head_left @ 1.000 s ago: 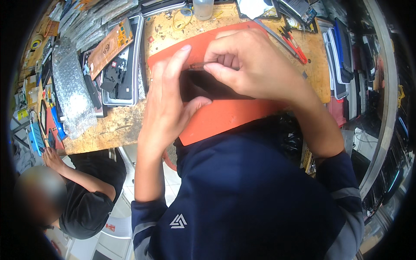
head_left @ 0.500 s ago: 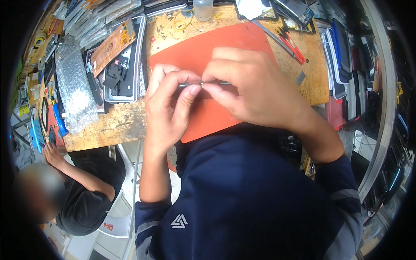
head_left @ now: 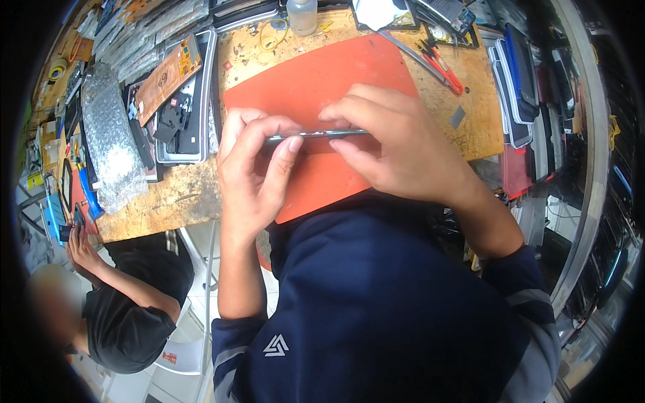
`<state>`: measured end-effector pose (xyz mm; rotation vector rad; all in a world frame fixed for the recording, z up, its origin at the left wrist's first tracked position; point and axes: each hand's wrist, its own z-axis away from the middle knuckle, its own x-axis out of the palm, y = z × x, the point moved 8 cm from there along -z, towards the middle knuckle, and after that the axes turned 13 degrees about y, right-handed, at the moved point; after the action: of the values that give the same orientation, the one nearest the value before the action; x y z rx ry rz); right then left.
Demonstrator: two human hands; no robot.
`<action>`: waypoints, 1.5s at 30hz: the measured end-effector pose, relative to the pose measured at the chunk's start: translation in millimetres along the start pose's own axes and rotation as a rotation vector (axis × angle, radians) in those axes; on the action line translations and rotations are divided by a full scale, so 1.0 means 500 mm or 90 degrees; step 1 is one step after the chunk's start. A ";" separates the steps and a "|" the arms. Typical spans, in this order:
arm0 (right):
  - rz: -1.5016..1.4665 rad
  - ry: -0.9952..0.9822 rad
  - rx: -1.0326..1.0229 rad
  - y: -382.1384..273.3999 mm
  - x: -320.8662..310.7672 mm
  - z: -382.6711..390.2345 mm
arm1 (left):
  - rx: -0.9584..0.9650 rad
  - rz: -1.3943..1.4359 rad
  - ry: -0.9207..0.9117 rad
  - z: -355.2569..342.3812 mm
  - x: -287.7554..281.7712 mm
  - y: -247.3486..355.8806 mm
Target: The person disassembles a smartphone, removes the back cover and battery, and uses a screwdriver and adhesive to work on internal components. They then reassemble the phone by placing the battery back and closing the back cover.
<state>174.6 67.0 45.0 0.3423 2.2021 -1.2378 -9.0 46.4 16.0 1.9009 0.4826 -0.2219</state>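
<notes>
Pinching the left end of a slim dark device (head_left: 316, 133) in the left hand (head_left: 248, 151), with thumb near and index finger far. Bringing the right hand (head_left: 396, 134) around the other end, with thumb and fingers parted on either side of the edge; cannot tell how firmly it's touched, if at all. Holding it edge-on, over the middle of the orange mat (head_left: 376, 64), close in front of the body.

And the progress? Looking like mid-job, at a guess: up in hand, with no piece of it visibly lifted off or lying loose on the mat. Cannot judge what's left from a single narrow edge.

Scanning the bench (head_left: 181, 208) now: passing a red-handled tool (head_left: 443, 70) beyond the mat on the right, a bottle (head_left: 302, 18) at the back, bubble wrap (head_left: 111, 141) and a copper-coloured panel (head_left: 163, 77) on the left.

On to markings! Spotting a pale angular logo (head_left: 275, 346) on the dark shirt (head_left: 403, 322), and red print (head_left: 171, 358) on the white chair (head_left: 188, 365), too small to make out. Finding nothing legible on the device.
</notes>
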 end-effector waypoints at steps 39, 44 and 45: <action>-0.044 0.329 0.002 0.136 0.000 -0.179 | -0.013 0.006 0.032 0.013 0.015 0.012; -0.191 -0.018 0.070 0.015 -0.130 -0.041 | -0.044 0.035 0.039 0.013 0.017 0.007; -0.269 -0.049 0.133 0.004 -0.139 -0.013 | -0.057 0.041 0.036 0.014 0.018 0.005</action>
<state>228.6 77.6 88.2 -0.0983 2.1489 -1.6807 0.6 41.1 12.3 1.8361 0.4613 -0.1030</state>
